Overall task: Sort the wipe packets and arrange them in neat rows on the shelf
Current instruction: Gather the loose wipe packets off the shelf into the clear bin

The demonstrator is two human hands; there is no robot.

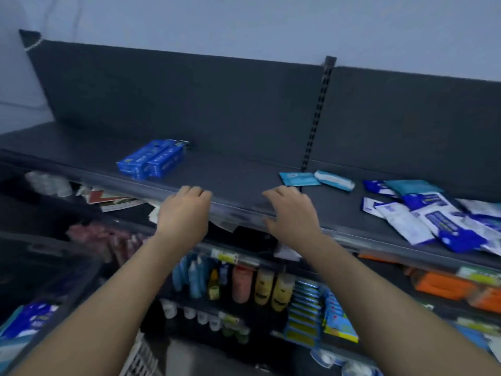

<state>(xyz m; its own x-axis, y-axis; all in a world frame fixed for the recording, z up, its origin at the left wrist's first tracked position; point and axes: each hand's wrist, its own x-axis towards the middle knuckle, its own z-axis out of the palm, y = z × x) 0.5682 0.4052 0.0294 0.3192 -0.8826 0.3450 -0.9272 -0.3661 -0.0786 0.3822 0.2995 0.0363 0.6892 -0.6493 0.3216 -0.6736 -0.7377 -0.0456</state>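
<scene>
Head view (only one). The wipe packets [433, 215] lie in a loose, overlapping heap on the top shelf [244, 169], well to the right of both hands and a bit beyond the fingertips. Pkts in the heap point all ways, no common axis.

The right hand [292, 215] is nearer by far. The left hand [184, 213] would have to cross over.

Two strays sit just beyond the right fingertips, slightly right: a teal packet [299, 179] and a pale packet [334, 180]. Their ends meet and their long axes run approx along the shelf's front lip.

Fingers:
- Right: relaxed, a little spread, nothing in them, over the lip.
- Left: loosely bent at the lip, also holding nothing.
- Contact w/ the lip: can't tell, too blurred.

Surface is dark and flat, w/ a bare stretch straight ahead of the fingers. The blue boxes [151, 158] lie beyond and left of the left fingers, well apart from the pkts. An upright back panel [189, 99] closes off the depth. Bottles [244, 283] stand on a lower shelf under the wrists.

Likely next: right hand goes for the strays first. Thin soft packs should slide easily, so pinch at an edge.
</scene>
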